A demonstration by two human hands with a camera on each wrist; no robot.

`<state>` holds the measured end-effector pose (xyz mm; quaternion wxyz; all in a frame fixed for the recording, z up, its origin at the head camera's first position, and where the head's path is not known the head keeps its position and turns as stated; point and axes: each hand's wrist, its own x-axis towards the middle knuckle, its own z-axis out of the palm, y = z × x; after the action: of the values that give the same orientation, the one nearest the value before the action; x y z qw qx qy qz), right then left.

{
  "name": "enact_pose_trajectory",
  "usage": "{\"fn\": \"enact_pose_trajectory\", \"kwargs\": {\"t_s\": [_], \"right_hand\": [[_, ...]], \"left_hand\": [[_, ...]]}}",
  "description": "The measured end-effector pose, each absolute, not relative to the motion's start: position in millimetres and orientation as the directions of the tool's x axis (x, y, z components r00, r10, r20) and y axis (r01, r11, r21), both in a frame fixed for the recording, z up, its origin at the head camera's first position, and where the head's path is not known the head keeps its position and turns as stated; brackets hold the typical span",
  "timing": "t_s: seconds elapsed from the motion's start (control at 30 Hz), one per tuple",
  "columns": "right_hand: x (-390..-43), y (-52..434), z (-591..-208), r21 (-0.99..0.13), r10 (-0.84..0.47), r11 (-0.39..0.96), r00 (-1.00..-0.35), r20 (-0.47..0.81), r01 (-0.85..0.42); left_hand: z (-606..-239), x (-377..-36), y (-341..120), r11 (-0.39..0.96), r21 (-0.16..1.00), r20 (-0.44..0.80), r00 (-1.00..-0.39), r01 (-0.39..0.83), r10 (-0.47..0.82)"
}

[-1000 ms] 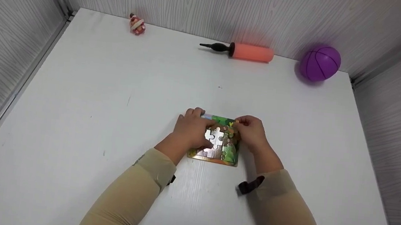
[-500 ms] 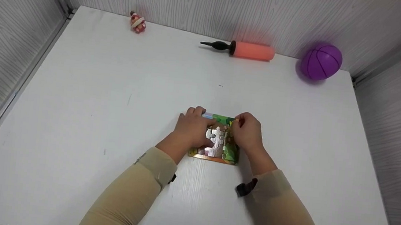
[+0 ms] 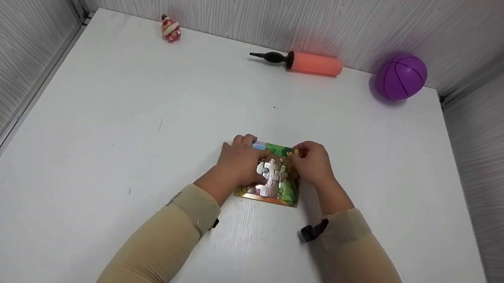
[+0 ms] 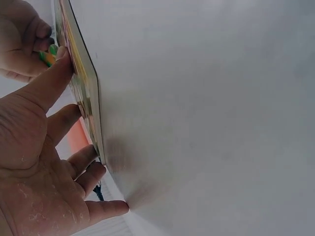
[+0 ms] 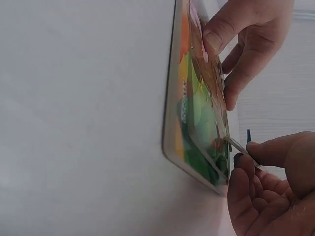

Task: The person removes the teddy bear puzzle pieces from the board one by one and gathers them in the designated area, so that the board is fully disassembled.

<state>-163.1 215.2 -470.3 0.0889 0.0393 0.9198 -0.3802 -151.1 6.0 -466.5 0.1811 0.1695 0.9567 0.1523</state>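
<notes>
Left hand point(image 3: 241, 161) is pressing flat, straight fingers on the colourful square cardboard jigsaw puzzle board point(image 3: 274, 187) to steady it while right hand point(image 3: 312, 163) is pinching a small puzzle piece point(image 5: 236, 145) at its corner.

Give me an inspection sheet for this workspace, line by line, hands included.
Surface: white table, faint marks.
Job's things: jigsaw puzzle board flat near the front centre; a piece lifted at its far right corner.
Clutter: orange pump, purple ball, small red figure along the back edge.
Hands: left hand presses straight fingers on the board; right hand pinches the piece.
Cables: nothing seen; a black strap at the right sleeve.
Surroundings: grey wood-grain walls on three sides.
</notes>
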Motion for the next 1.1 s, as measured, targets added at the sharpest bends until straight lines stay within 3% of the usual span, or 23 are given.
{"fn": "enact_pose_trajectory", "kwargs": {"t_s": [0.13, 0.23, 0.37, 0.63, 1.1], "right_hand": [[-165, 223, -478, -0.791, 0.014, 0.575, -0.969, -0.246, 0.209], [-166, 231, -480, -0.874, 0.034, 0.380, -0.948, -0.315, 0.304], [-170, 246, -476, -0.906, 0.101, 0.209, -0.929, -0.355, 0.369], [-177, 268, -469, -0.876, 0.150, 0.303, -0.926, -0.346, 0.376], [-190, 294, -467, -0.851, 0.258, 0.352, -0.915, -0.312, 0.389]], "left_hand": [[-467, -152, 6, 0.896, 0.346, -0.302, -0.871, 0.278, 0.387], [-466, -152, 6, 0.894, 0.343, -0.306, -0.866, 0.289, 0.397], [-464, -152, 4, 0.894, 0.346, -0.305, -0.867, 0.286, 0.395], [-464, -151, 1, 0.900, 0.343, -0.301, -0.876, 0.269, 0.377], [-468, -149, 4, 0.897, 0.349, -0.293, -0.877, 0.272, 0.381]]}}
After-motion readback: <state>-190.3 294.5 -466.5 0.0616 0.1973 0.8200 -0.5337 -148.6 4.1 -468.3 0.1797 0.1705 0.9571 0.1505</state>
